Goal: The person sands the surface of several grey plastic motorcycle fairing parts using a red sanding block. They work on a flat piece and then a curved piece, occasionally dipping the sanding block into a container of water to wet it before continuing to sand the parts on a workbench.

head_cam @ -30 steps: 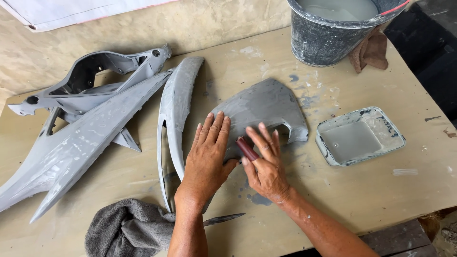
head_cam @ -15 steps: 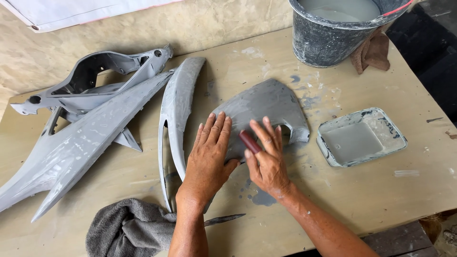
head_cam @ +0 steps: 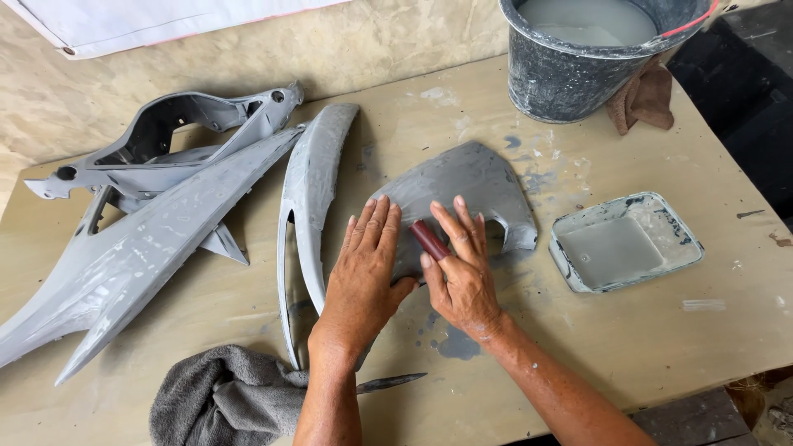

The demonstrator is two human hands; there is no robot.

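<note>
A grey primed plastic panel (head_cam: 471,186) lies flat in the middle of the wooden table (head_cam: 595,347). My left hand (head_cam: 363,272) presses flat on the panel's left part, fingers spread. My right hand (head_cam: 461,268) lies on the panel beside it and grips a small dark red sanding pad (head_cam: 429,240) between thumb and fingers, the pad against the panel's surface. The panel's near edge is hidden under both hands.
A long curved grey panel (head_cam: 310,190) lies left of my hands, with larger grey fairing pieces (head_cam: 157,223) beyond. A grey rag (head_cam: 223,396) and a thin dark blade (head_cam: 390,382) lie near. A shallow tray (head_cam: 624,242) sits right; a water bucket (head_cam: 591,54) and brown cloth (head_cam: 644,99) stand behind.
My right hand with the sanding pad has shifted a little back and forth over the panel. My left hand stays pressed in place.
</note>
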